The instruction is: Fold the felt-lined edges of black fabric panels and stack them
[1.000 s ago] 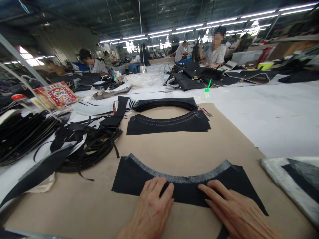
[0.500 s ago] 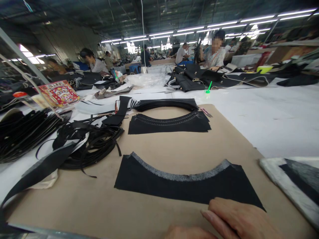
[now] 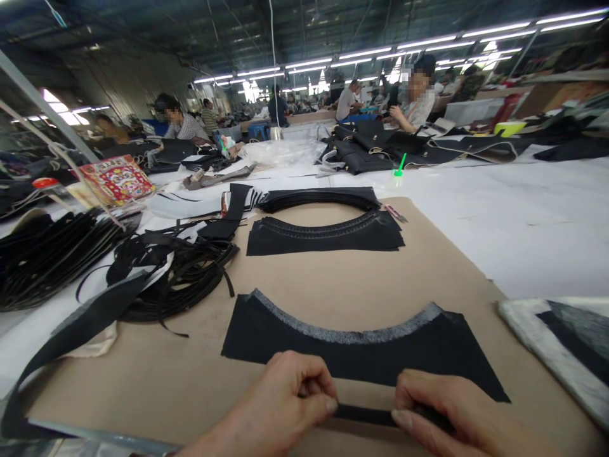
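A narrow black strip (image 3: 364, 414) is stretched between my two hands near the front of the brown board. My left hand (image 3: 285, 397) pinches one end between thumb and bent fingers. Thumb and curled fingers of my right hand (image 3: 442, 403) close on the other end, and part of the strip is hidden under them. Just beyond the hands lies a flat black panel (image 3: 352, 362) with a concave far edge, lined by a grey fuzzy band (image 3: 328, 333). My left knuckles overlap its near edge in the view.
Stacked black curved pieces (image 3: 323, 244) rest farther up the brown board (image 3: 285, 279), with a small pink-handled tool (image 3: 396, 214) beside them. Coiled black strips (image 3: 185, 285) lie at left. A pale slab (image 3: 528, 330) stands at right. Co-workers (image 3: 183, 124) sit beyond the table.
My left hand has come up into view from the bottom edge. The black strip now shows between both hands. The right hand has shifted only slightly, and the black panel lies where it was.
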`<state>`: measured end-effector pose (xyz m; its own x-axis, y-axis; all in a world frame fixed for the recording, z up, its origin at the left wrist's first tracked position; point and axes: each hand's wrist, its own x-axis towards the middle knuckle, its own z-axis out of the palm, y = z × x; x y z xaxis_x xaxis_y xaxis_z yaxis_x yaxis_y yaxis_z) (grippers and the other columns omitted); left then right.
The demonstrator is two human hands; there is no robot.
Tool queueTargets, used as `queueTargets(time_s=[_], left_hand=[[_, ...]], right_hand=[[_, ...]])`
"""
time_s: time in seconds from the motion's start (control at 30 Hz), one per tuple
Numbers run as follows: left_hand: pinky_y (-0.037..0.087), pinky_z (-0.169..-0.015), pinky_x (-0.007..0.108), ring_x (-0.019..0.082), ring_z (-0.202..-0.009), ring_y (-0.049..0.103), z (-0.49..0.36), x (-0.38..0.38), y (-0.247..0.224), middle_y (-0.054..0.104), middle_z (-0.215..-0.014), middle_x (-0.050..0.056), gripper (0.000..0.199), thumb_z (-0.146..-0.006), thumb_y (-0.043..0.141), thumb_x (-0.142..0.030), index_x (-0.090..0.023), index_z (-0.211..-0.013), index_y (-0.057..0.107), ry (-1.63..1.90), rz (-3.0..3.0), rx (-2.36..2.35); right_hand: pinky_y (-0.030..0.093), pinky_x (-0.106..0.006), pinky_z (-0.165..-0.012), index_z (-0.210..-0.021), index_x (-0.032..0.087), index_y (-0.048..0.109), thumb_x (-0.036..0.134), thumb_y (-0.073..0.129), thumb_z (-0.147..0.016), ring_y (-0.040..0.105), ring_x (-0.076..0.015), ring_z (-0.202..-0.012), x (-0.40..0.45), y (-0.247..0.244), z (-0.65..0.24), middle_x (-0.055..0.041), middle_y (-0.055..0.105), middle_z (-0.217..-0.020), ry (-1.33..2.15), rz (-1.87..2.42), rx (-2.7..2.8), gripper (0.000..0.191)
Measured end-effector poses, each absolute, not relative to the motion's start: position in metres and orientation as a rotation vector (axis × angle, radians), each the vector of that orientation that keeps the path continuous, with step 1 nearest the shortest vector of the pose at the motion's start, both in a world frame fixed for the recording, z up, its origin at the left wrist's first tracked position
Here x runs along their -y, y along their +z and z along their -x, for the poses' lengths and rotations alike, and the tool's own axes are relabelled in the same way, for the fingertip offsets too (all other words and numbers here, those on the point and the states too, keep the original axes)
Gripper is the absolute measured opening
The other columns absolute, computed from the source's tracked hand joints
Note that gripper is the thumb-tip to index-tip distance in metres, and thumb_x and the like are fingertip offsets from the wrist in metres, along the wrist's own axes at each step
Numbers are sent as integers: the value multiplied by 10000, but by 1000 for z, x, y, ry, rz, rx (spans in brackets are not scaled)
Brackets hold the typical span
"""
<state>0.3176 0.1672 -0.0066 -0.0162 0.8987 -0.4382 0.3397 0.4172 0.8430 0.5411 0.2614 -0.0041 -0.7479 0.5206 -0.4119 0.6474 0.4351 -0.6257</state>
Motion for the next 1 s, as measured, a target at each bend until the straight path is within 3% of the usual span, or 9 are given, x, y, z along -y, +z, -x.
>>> queueTargets(time_s=[0.27,0.47,0.77,1.0], left_hand=[[303,-559,212,122,-628,528,-300,-182,-6,602,-642,-24,138,-747,511,-193,-175,-699,639,496,-1422,-1791],[367,-547,193,128,-607,584,-311,-177,-8,636,-672,-27,177,-762,538,-241,-204,-901,640,522,-1303,-1594],[354,-429,172,83,-396,493,-311,-184,-13,551,-505,-33,187,-725,512,-253,-131,-824,613,534,-966,-1400],[455,-525,224,110,-499,598,-299,-189,-7,625,-662,25,232,-770,483,-280,-128,-906,594,505,-870,-1288]], right_hand=[[351,-250,-632,-751,212,560,331,455,-864,564,-171,-734,-276,-4,-523,6,623,-769,-1229,-1135,-2505,194],[336,-246,-606,-709,193,579,298,496,-794,558,-184,-756,-266,-2,-512,0,599,-728,-1382,-1109,-2440,159],[277,-228,-539,-694,169,539,370,541,-822,416,-118,-620,-273,-18,-511,38,476,-641,-1637,-979,-2380,239],[288,-241,-557,-691,179,515,375,522,-818,413,-130,-630,-273,-20,-509,31,465,-647,-1610,-950,-2409,234]])
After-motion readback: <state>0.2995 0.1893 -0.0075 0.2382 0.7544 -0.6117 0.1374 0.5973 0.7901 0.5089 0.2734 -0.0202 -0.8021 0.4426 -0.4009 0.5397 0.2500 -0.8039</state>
